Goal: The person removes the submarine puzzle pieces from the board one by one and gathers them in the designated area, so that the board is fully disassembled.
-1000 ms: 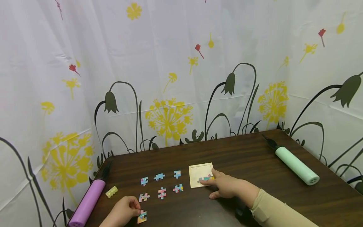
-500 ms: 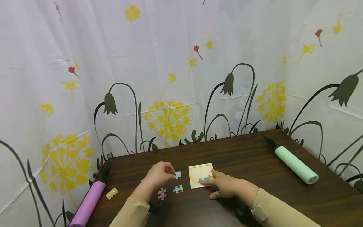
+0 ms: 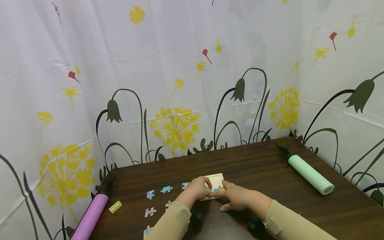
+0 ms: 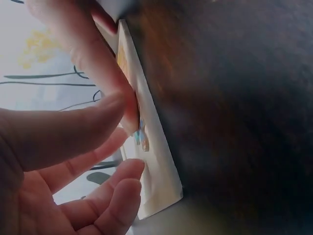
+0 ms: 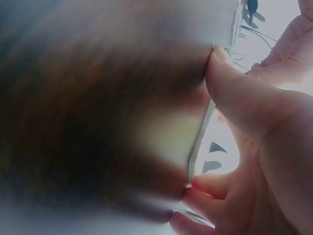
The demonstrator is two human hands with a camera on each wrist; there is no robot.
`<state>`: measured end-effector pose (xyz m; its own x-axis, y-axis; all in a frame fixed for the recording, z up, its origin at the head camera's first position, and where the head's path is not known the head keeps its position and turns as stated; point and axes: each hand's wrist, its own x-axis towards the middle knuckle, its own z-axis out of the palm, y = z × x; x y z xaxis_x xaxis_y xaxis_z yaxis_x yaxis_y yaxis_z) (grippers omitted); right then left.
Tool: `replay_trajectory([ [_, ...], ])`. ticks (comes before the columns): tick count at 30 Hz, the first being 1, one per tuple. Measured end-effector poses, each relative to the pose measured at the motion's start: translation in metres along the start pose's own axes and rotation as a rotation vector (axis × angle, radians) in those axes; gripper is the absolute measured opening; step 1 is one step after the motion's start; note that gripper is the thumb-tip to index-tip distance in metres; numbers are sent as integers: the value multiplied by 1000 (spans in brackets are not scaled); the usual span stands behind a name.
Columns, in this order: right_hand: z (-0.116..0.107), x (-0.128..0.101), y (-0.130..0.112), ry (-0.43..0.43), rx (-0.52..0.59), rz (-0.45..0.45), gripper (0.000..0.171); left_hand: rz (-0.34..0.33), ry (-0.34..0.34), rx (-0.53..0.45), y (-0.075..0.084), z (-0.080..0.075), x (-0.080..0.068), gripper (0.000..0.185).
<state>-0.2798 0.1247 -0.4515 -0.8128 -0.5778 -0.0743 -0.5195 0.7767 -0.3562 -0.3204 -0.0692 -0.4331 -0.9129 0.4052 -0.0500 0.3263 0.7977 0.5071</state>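
A pale square puzzle tray (image 3: 214, 176) lies on the dark table, with a few colourful jigsaw pieces (image 3: 222, 189) along its near right part. My left hand (image 3: 196, 189) is over the tray's left side, thumb and fingers apart beside the pieces. In the left wrist view its fingertips are close to a blue-and-orange piece (image 4: 143, 138) in the tray. My right hand (image 3: 237, 196) stretches its index finger over the pieces, other fingers along the tray's right edge, thumb low near the table. Loose puzzle pieces (image 3: 150, 212) lie in rows to the left, partly hidden by my left arm.
A purple hand pump (image 3: 91, 216) lies at the table's left edge, near a small yellow block (image 3: 115, 207). A mint-green pump (image 3: 310, 175) lies at the right. Behind the table hangs a flower-printed curtain (image 3: 180, 50).
My left hand has swung from the lower-left loose piece, over the rows, to the tray. My right hand keeps its place at the tray. The view shifts slightly.
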Motion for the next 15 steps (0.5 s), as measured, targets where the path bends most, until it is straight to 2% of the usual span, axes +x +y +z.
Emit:
replay_trajectory([
  [10,-1,2,2,-20,26,7,62,9,-12,-11,-3,3,3,27],
  [15,0,3,1,-24,42,23,66,0,-3,-15,-5,5,2,24],
])
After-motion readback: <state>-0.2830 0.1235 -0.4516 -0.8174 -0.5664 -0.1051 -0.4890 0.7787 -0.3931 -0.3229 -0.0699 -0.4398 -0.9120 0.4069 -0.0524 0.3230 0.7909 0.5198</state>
